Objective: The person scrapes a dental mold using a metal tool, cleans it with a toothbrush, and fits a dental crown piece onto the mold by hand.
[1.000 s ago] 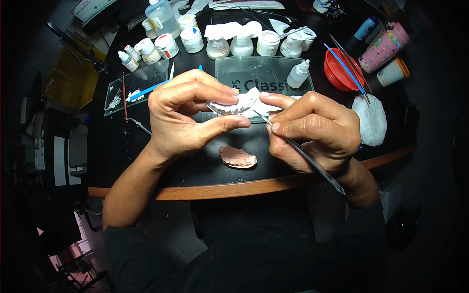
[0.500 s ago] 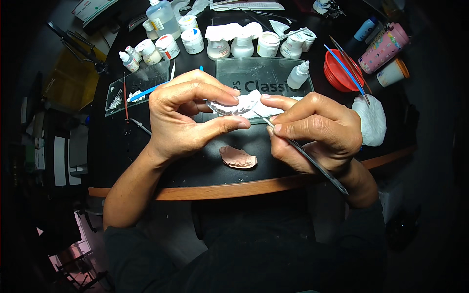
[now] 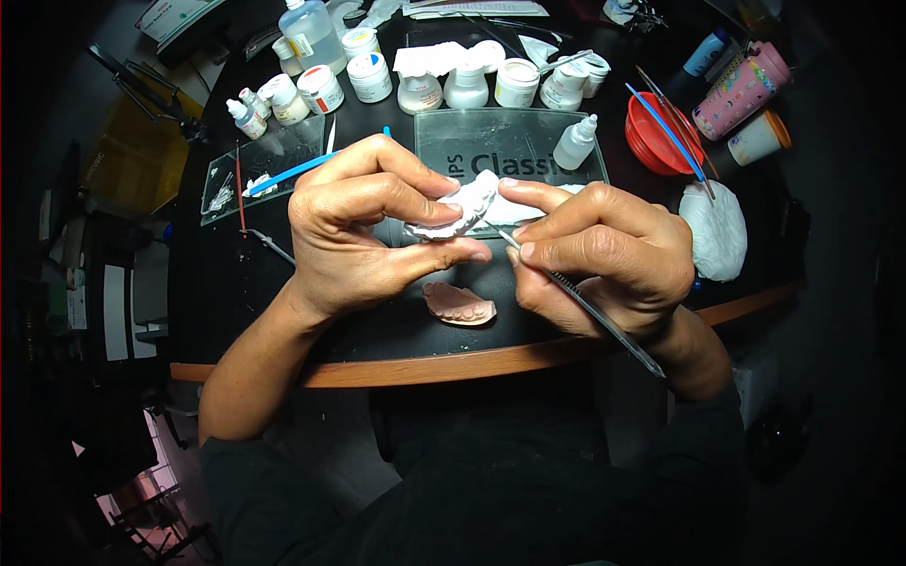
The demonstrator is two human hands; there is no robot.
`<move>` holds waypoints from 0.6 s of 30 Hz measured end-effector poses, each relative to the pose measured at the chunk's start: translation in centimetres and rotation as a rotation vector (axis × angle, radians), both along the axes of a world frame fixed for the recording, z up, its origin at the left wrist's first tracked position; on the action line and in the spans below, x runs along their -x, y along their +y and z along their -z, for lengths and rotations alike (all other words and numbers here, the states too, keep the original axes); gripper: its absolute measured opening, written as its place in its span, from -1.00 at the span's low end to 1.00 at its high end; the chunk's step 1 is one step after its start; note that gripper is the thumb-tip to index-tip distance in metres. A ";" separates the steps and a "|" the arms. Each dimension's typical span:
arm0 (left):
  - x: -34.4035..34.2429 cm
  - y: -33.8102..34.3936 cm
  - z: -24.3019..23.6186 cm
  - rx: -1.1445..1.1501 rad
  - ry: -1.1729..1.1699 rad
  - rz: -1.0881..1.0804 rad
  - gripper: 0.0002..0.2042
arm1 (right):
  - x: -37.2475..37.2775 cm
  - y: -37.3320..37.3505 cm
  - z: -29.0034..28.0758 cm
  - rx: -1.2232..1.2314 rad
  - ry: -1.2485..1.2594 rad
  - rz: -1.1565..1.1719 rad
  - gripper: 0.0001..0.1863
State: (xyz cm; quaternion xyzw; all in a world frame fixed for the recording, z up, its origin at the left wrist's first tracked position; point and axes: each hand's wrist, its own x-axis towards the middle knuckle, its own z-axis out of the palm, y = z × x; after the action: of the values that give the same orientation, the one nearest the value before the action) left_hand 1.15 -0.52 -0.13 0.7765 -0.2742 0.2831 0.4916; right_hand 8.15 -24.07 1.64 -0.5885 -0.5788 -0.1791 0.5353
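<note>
Between the thumb and fingers of my left hand (image 3: 363, 208) is a white dental cast (image 3: 472, 203) with a curved row of teeth. My right hand (image 3: 609, 255) grips a slim metal carving tool (image 3: 595, 314) like a pen. Its thin tip is at the cast's right side; whether it touches I cannot tell. My right index finger reaches close to the cast's right end. Below the hands, a pinkish partial dental cast (image 3: 459, 305) lies on the black table. White tissue (image 3: 528, 209) sits behind the fingers on a glass slab (image 3: 510, 141).
Several jars (image 3: 369, 77) and a large clear bottle (image 3: 313, 38) line the back. A small dropper bottle (image 3: 576, 143) stands on the slab. At right are a red bowl (image 3: 656, 141) with brushes, a white wad (image 3: 719, 231) and a pink tumbler (image 3: 746, 90). A second glass plate (image 3: 274, 156) lies left.
My left hand has tilted the white cast so its right end points up more. The carving tool and right hand have shifted slightly left.
</note>
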 end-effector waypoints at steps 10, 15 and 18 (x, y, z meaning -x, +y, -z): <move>-0.3 0.0 -0.2 0.001 -0.047 0.008 -0.70 | -0.1 -0.1 -0.2 0.008 0.007 -0.009 -0.88; -0.4 0.0 0.3 0.105 0.054 0.068 -0.71 | -0.4 -0.4 -0.1 0.016 0.015 -0.028 -0.89; -0.3 0.1 0.2 0.105 0.070 0.068 -0.71 | -0.4 -0.6 -0.2 0.015 0.020 -0.036 -0.89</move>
State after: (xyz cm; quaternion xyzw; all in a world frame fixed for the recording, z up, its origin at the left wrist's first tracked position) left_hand 1.48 -0.47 -0.32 0.7492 -0.2678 0.2530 0.5504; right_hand 8.58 -24.63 1.81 -0.5837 -0.5852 -0.1594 0.5398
